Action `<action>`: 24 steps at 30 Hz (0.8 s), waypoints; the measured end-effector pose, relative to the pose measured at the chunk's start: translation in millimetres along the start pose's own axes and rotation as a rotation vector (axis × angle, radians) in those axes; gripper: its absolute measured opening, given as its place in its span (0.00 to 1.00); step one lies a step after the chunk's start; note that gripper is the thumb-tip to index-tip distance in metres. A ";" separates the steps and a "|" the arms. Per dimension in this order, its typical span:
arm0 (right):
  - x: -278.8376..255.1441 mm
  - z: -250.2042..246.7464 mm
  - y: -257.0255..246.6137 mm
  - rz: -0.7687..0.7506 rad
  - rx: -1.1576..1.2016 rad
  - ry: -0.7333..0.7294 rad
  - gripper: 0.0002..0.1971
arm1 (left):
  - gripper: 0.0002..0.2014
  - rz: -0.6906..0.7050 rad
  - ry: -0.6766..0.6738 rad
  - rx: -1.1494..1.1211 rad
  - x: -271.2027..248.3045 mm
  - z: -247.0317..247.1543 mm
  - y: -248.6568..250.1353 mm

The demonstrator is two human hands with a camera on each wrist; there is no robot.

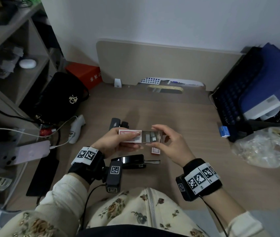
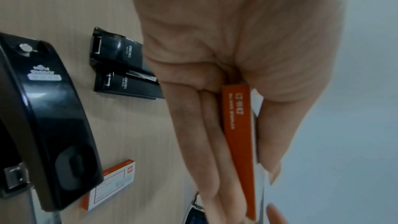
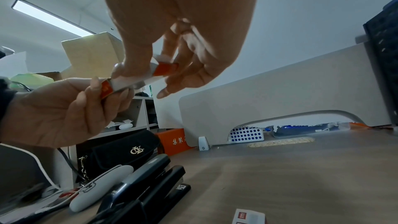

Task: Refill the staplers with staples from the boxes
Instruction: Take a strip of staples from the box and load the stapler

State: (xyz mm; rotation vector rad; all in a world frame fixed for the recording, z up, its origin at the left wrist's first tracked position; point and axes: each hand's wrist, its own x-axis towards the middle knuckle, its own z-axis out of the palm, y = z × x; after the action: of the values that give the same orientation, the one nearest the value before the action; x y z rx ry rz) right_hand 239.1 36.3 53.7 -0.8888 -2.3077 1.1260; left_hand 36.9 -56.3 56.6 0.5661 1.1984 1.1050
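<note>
Our left hand [image 1: 118, 141] is gripping the staple box [image 1: 130, 136] sleeve steady so our right hand [image 1: 171, 142] is pinching its tray [image 1: 151, 136] out.

The head view is dim and soft, its corners bent by wide-angle distortion. A ceiling light strip [image 3: 51, 17] glows brightly in the right wrist view. Glare streaks the large black stapler [image 2: 49, 117] in the left wrist view, where the left hand [image 2: 226, 74] is close and blurred. Faint shadows fall on the worktop [image 1: 187, 117].
</note>
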 end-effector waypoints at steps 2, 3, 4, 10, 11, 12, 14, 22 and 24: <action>0.4 0.7 0.9 -0.034 -0.042 0.010 0.24 | 0.19 -0.007 0.013 -0.008 -0.2 -1.5 0.7; 0.6 1.4 1.8 -0.081 -0.073 0.041 0.21 | 0.19 -0.011 0.017 -0.007 -0.2 -2.5 0.4; 1.4 2.7 2.4 -0.134 -0.106 0.075 0.18 | 0.19 -0.014 0.020 0.001 0.2 -3.1 -0.4; 6.9 12.5 5.2 -0.202 -0.305 0.004 0.14 | 0.12 -0.036 0.026 0.088 0.8 -4.1 -0.8; 7.3 12.0 5.8 -0.195 -0.301 -0.035 0.16 | 0.11 -0.039 0.026 0.101 0.1 -5.3 -0.4; 7.3 11.4 6.2 -0.188 -0.293 -0.069 0.17 | 0.10 -0.042 0.030 0.112 -0.5 -7.2 -0.2; 6.7 9.6 6.4 -0.185 -0.281 -0.120 0.18 | 0.10 -0.052 0.037 0.130 -2.1 -10.5 0.9; 15.9 1.7 -6.9 -0.131 -0.320 -0.360 0.15 | 0.09 -0.116 -0.005 0.176 -4.2 -15.8 2.8; 17.5 3.4 -7.9 -0.137 -0.313 -0.338 0.15 | 0.09 -0.119 -0.011 0.181 -4.2 -17.2 3.3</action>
State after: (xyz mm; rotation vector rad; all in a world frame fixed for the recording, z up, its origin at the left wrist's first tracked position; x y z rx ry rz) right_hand 221.8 43.1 59.7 -0.6702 -2.8316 0.9301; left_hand 19.8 -62.0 55.7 0.6299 1.3140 0.8978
